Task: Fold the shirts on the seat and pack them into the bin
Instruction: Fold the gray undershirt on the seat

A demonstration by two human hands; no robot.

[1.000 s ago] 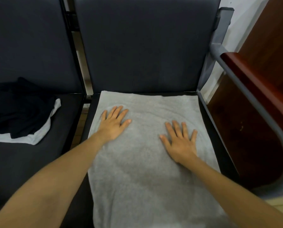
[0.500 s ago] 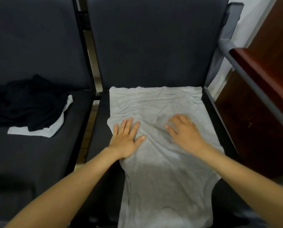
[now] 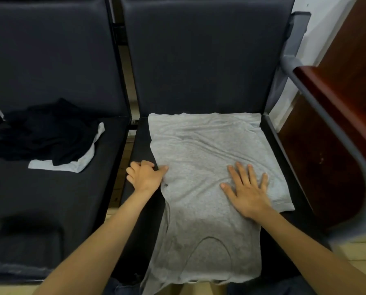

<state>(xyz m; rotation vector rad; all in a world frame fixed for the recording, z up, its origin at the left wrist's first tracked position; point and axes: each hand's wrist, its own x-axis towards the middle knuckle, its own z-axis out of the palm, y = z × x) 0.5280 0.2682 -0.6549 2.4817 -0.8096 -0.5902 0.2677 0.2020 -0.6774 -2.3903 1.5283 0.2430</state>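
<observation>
A grey shirt (image 3: pixel 201 145) lies spread on the right-hand dark seat (image 3: pixel 143 141), its collar end hanging over the front edge toward me. My left hand (image 3: pixel 144 175) pinches the shirt's left edge, thumb on top of the cloth and fingers curled beside it. Flat on the cloth's right half rests my right hand (image 3: pixel 246 188), its fingers straight and spread. A crumpled black shirt (image 3: pixel 43 137) lies over a light grey shirt (image 3: pixel 82 162) on the left seat. No bin can be made out for certain.
A grey metal armrest (image 3: pixel 326 116) and a reddish wooden panel (image 3: pixel 335 86) border the right seat. A dark blurred shape (image 3: pixel 26 248) sits at the lower left over the left seat's front. A gap with floor showing separates the two seats.
My left hand slid off the cloth to its left edge and took hold of it. My right hand went from curled to flat, further to the right. The view pulled back.
</observation>
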